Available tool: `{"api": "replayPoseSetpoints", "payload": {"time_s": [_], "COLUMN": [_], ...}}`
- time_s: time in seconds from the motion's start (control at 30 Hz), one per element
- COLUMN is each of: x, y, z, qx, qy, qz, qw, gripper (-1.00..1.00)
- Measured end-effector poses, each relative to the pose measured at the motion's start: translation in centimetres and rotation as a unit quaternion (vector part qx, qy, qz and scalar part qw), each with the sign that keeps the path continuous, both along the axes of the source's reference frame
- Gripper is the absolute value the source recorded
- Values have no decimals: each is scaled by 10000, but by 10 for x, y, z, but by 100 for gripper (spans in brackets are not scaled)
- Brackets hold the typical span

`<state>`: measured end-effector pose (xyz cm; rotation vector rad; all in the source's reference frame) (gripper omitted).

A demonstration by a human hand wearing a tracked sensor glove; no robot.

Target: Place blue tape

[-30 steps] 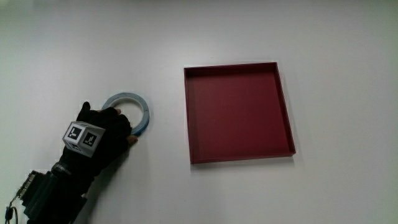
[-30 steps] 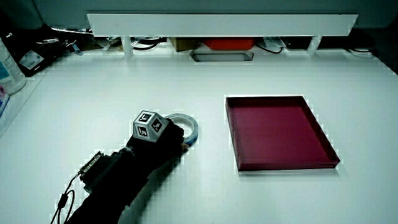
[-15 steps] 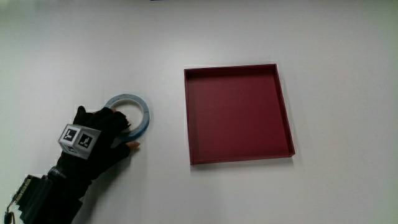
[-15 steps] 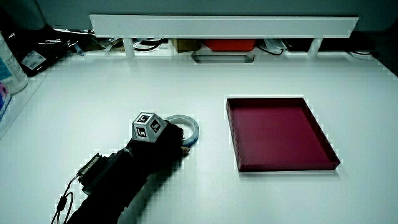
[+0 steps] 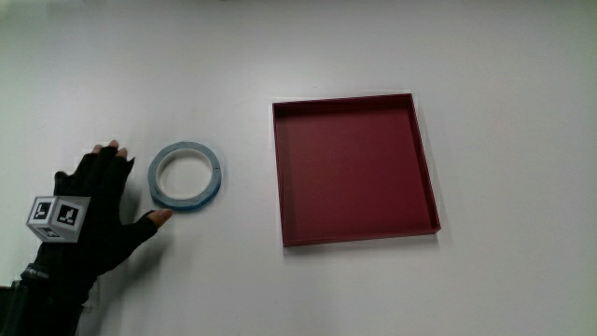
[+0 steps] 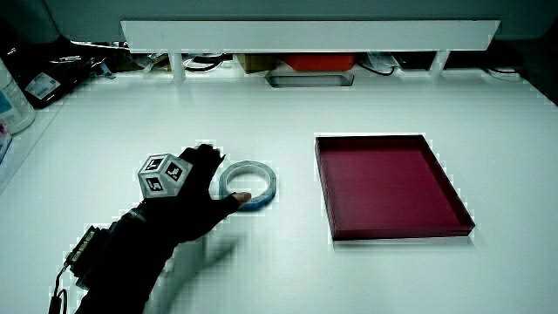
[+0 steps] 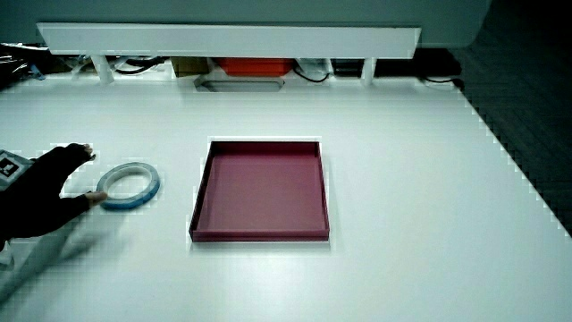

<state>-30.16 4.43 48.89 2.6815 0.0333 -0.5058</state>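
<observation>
The blue tape [image 5: 186, 175] is a pale blue ring lying flat on the white table, beside the dark red tray [image 5: 355, 169]. Both side views show the blue tape [image 6: 248, 183] [image 7: 130, 185] resting on the table, apart from the tray [image 6: 392, 185] [image 7: 261, 190]. The hand [image 5: 98, 210] in its black glove lies beside the tape, away from the tray, with fingers spread and holding nothing. Its thumb tip sits close to the ring's rim. The patterned cube [image 6: 165, 174] rides on the back of the hand [image 6: 192, 196] [image 7: 40, 188].
A low white partition [image 6: 305, 35] runs along the table's edge farthest from the person, with cables and small items under it. Bottles [image 6: 10, 92] stand at the table's edge near the partition.
The hand has let go of the blue tape and drawn away from it, toward the table's edge, with fingers now spread. The tape lies on the table where it was.
</observation>
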Motion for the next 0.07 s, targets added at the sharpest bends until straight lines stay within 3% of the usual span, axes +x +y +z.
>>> {"api": "replayPoseSetpoints", "payload": {"time_s": [0.07], "x": [-16], "y": [5], "z": [20], "qx": [-365], "qy": [-94], "qz": [-83], "qw": [9993], "gripper": [-100]}}
